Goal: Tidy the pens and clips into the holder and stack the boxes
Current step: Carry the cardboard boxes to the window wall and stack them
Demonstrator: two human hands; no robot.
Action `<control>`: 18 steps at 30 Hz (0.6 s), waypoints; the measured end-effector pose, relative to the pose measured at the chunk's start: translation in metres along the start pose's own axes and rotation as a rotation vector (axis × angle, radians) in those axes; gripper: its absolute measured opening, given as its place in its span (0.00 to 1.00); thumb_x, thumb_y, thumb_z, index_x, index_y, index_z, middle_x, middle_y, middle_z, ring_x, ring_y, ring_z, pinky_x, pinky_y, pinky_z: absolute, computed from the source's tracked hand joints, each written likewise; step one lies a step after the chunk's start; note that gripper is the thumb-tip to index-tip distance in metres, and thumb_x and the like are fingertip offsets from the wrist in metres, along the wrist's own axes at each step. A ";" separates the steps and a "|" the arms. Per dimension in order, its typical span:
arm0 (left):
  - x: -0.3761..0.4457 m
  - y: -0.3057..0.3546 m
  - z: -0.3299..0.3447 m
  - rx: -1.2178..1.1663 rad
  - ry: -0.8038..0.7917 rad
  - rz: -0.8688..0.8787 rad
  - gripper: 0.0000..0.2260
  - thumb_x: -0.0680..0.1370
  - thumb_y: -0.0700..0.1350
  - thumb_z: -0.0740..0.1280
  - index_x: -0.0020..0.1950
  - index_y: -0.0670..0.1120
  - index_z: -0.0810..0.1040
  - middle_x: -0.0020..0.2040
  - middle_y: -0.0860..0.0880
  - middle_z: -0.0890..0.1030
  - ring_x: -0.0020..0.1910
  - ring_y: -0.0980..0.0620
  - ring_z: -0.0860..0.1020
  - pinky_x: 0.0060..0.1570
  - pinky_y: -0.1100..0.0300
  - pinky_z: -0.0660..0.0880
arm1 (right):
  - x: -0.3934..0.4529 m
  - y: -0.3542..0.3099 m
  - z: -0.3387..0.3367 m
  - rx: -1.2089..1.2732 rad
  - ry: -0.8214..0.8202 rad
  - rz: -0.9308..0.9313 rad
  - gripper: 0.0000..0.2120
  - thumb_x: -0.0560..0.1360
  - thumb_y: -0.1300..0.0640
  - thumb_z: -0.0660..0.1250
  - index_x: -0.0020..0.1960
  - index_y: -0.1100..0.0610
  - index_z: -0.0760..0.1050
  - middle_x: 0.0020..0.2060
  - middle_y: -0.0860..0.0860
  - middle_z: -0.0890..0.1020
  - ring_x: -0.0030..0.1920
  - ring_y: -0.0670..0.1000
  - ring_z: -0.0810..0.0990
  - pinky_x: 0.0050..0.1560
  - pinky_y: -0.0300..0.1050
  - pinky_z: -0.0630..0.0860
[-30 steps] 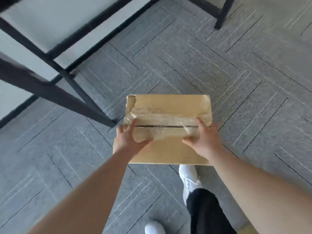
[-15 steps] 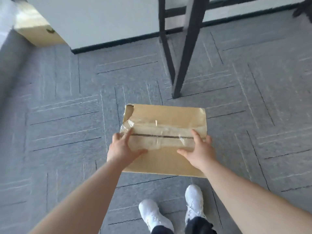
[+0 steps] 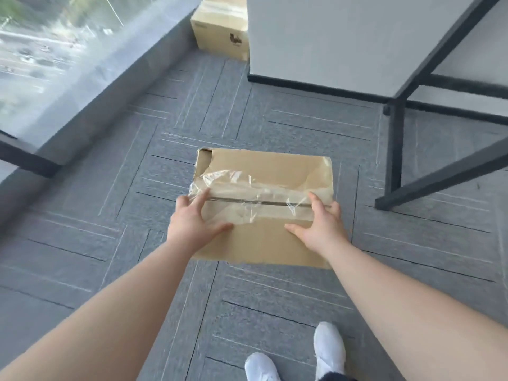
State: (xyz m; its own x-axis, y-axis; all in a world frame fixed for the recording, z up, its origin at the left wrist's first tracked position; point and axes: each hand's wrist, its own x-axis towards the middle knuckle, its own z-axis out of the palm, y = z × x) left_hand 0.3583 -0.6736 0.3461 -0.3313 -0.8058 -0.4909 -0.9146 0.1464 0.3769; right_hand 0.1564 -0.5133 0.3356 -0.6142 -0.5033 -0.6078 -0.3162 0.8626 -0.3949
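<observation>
Now we are carrying the flat, taped brown cardboard box (image 3: 264, 207) above the grey carpet, left hand (image 3: 193, 224) and right hand (image 3: 319, 226) clasping its sides; next, probably, lowering it squarely onto the second cardboard box (image 3: 220, 23) by the window.

Grey carpet tile floor (image 3: 275, 127) with line pattern. Floor-level window (image 3: 49, 50) at left, daylight coming in. White wall (image 3: 330, 37) with dark skirting. Black metal table frame (image 3: 395, 149) at right.

2nd box (image 3: 220, 22) behind held box (image 3: 269, 171), far left.
</observation>
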 end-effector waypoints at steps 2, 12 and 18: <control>0.022 -0.017 -0.019 -0.013 0.016 -0.029 0.44 0.63 0.63 0.75 0.74 0.62 0.58 0.70 0.49 0.60 0.65 0.47 0.71 0.61 0.52 0.71 | 0.019 -0.034 0.011 0.005 -0.011 -0.040 0.45 0.67 0.37 0.72 0.75 0.38 0.50 0.76 0.56 0.48 0.71 0.61 0.66 0.68 0.56 0.68; 0.192 -0.053 -0.119 0.000 0.032 -0.112 0.44 0.64 0.63 0.74 0.75 0.62 0.57 0.71 0.49 0.60 0.66 0.48 0.71 0.59 0.53 0.72 | 0.153 -0.205 0.031 -0.035 -0.111 -0.076 0.45 0.68 0.37 0.71 0.76 0.39 0.49 0.77 0.57 0.45 0.72 0.62 0.65 0.69 0.56 0.67; 0.315 -0.053 -0.191 -0.052 0.059 -0.089 0.42 0.64 0.63 0.74 0.74 0.63 0.57 0.70 0.50 0.60 0.66 0.46 0.70 0.60 0.51 0.72 | 0.234 -0.324 0.014 -0.074 -0.048 -0.101 0.44 0.68 0.38 0.71 0.76 0.39 0.50 0.77 0.56 0.47 0.73 0.62 0.63 0.70 0.57 0.67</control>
State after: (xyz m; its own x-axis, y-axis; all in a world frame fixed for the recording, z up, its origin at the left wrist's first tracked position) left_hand 0.3471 -1.0443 0.3213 -0.2335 -0.8467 -0.4781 -0.9260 0.0437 0.3749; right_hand 0.1256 -0.9113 0.3117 -0.5415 -0.5885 -0.6004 -0.4288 0.8076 -0.4048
